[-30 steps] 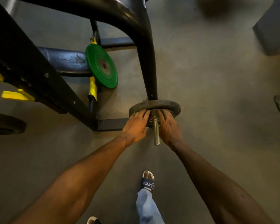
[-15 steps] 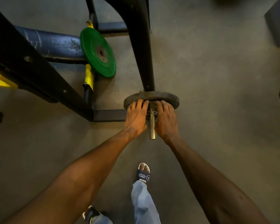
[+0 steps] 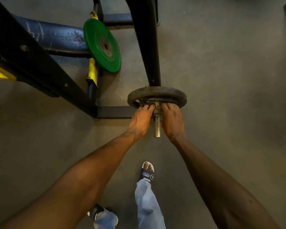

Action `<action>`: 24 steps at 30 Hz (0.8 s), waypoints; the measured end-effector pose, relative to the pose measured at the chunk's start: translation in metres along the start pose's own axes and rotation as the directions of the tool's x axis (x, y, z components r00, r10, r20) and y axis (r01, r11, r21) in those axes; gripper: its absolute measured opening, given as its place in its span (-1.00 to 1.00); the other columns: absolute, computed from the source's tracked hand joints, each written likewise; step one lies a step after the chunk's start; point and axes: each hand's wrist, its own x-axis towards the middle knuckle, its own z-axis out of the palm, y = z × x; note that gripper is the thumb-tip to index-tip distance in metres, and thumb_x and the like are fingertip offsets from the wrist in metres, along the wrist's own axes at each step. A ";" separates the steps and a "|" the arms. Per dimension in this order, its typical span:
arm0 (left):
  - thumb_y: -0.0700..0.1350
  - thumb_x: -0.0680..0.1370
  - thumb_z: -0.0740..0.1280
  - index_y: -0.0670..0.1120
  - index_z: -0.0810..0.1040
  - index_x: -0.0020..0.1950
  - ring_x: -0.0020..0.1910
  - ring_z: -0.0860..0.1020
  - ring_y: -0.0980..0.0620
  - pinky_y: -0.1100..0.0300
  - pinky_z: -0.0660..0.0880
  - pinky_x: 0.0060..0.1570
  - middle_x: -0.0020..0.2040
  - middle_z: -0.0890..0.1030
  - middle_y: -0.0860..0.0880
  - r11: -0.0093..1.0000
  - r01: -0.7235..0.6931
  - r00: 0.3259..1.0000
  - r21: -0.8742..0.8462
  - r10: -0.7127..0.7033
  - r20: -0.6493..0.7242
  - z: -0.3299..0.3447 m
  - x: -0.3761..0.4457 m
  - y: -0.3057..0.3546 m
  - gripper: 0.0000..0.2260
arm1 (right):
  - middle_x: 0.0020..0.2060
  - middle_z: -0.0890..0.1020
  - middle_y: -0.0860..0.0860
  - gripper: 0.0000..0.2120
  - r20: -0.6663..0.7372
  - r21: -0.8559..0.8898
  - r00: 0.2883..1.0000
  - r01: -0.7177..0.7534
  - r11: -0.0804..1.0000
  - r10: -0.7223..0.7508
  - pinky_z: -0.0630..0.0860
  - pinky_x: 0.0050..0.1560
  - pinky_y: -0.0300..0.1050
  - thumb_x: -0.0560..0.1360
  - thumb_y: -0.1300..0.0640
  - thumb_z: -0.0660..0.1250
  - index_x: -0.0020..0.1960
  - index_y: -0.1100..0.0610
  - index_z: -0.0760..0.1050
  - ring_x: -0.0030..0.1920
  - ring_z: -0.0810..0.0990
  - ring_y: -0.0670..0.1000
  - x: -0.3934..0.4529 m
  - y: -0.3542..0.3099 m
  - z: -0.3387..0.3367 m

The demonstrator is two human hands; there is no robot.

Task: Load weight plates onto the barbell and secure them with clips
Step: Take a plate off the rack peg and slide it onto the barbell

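Head view, centre of frame: a dark weight plate [image 3: 157, 95] sits on the barbell sleeve [image 3: 156, 126], pushed up near a black rack upright [image 3: 149, 47]; the bare steel end of the sleeve projects toward the viewer between the two hands. The left hand [image 3: 141, 120] and right hand [image 3: 172, 120] flank the sleeve, fingers curled at the plate's hub around a small dark collar [image 3: 157, 110], which appears to be the clip; whether each grip truly closes on it or merely presses against it cannot be told, since the fingertips are hidden against the plate.

Judged step: seating and locking the clip against the loaded plate. The next move calls for sliding the collar flush to the plate face and tightening it, with both hands kept clear of the sleeve end.

Surroundings: a green bumper plate [image 3: 102, 45] leans on a yellow storage peg [image 3: 92, 71] at upper left, beside a blue padded bench [image 3: 53, 37] and black frame members. A sandalled foot [image 3: 147, 172] stands on the floor directly below the sleeve, a hazard should the plate slip off.
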 end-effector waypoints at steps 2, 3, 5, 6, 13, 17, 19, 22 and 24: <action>-0.28 0.54 0.31 -0.01 0.37 0.40 0.19 0.53 -0.11 -0.05 0.57 0.14 0.22 0.50 -0.11 0.999 0.033 0.999 -0.030 -0.034 -0.020 -0.004 0.000 -0.001 -0.55 | 0.15 0.63 0.11 -0.68 -0.014 0.008 1.000 0.007 1.000 -0.006 0.53 0.31 0.08 0.53 0.15 0.43 0.27 0.10 0.54 0.22 0.58 0.12 0.004 0.000 -0.001; -0.30 0.53 0.32 -0.01 0.37 0.40 0.15 0.54 -0.09 -0.04 0.59 0.10 0.20 0.51 -0.10 0.998 0.053 0.999 -0.036 -0.053 0.006 -0.005 -0.001 0.001 -0.54 | 0.09 0.64 0.10 -0.72 -0.020 0.004 1.000 0.003 1.000 -0.003 0.55 0.25 0.05 0.53 0.16 0.44 0.23 0.10 0.56 0.15 0.59 0.11 0.004 0.000 -0.001; -0.30 0.53 0.35 -0.03 0.38 0.40 0.11 0.56 -0.08 0.00 0.60 0.07 0.18 0.51 -0.10 0.997 0.068 0.997 -0.033 -0.067 0.034 -0.006 -0.007 0.005 -0.53 | 0.00 0.61 0.08 -0.76 -0.012 -0.022 1.000 -0.015 1.000 0.015 0.55 0.13 -0.01 0.51 0.19 0.46 0.17 0.09 0.57 0.05 0.57 0.10 -0.001 0.000 -0.002; -0.29 0.54 0.35 -0.04 0.38 0.40 0.11 0.57 -0.08 0.00 0.60 0.07 0.19 0.51 -0.11 0.997 0.071 0.997 -0.020 -0.071 0.044 -0.005 -0.011 0.008 -0.54 | -0.02 0.59 0.07 -0.76 -0.003 -0.038 1.000 -0.024 0.999 0.024 0.53 0.08 -0.03 0.50 0.22 0.45 0.15 0.09 0.57 0.03 0.55 0.09 -0.006 0.000 -0.001; -0.29 0.51 0.39 -0.03 0.39 0.41 0.16 0.59 -0.15 -0.03 0.58 0.15 0.22 0.55 -0.14 0.987 0.149 0.982 -0.064 -0.140 0.129 0.010 -0.056 0.017 -0.50 | -0.05 0.55 0.13 -0.67 0.112 -0.110 0.990 -0.076 0.991 0.088 0.43 -0.08 0.01 0.41 0.33 0.41 0.16 0.15 0.58 -0.04 0.51 0.17 -0.057 -0.011 -0.003; -0.25 0.49 0.44 -0.04 0.40 0.39 0.19 0.59 -0.16 -0.01 0.53 0.17 0.23 0.57 -0.14 0.990 0.125 0.979 -0.062 -0.113 0.172 0.015 -0.088 0.021 -0.50 | -0.07 0.55 0.08 -0.60 0.207 -0.167 0.976 -0.038 0.985 0.072 0.44 -0.12 -0.02 0.35 0.37 0.43 0.13 0.08 0.57 -0.07 0.50 0.13 -0.088 -0.014 -0.005; -0.25 0.49 0.42 -0.03 0.43 0.36 0.17 0.60 -0.17 0.00 0.52 0.14 0.21 0.59 -0.14 0.992 0.107 0.980 -0.063 -0.094 0.178 0.011 -0.101 0.020 -0.54 | -0.08 0.55 0.07 -0.61 0.230 -0.179 0.971 -0.022 0.984 0.064 0.48 -0.13 0.02 0.33 0.33 0.46 0.12 0.07 0.57 -0.08 0.52 0.14 -0.101 -0.019 -0.010; -0.24 0.50 0.39 -0.02 0.47 0.28 0.12 0.61 -0.16 -0.01 0.56 0.12 0.14 0.60 -0.12 0.993 0.082 0.986 -0.089 -0.068 0.154 -0.002 -0.126 0.015 -0.62 | -0.08 0.57 0.09 -0.58 0.235 -0.178 0.970 -0.016 0.984 0.058 0.41 -0.17 -0.03 0.30 0.28 0.50 0.14 0.09 0.58 -0.08 0.53 0.16 -0.121 -0.038 -0.017; -0.24 0.50 0.40 -0.01 0.47 0.28 0.12 0.61 -0.14 -0.03 0.57 0.14 0.14 0.60 -0.12 0.993 0.062 0.989 -0.100 -0.048 0.136 -0.013 -0.149 0.009 -0.62 | -0.07 0.58 0.11 -0.58 0.225 -0.168 0.974 0.003 0.986 0.036 0.44 -0.19 -0.02 0.30 0.30 0.50 0.14 0.12 0.60 -0.08 0.55 0.18 -0.136 -0.057 -0.024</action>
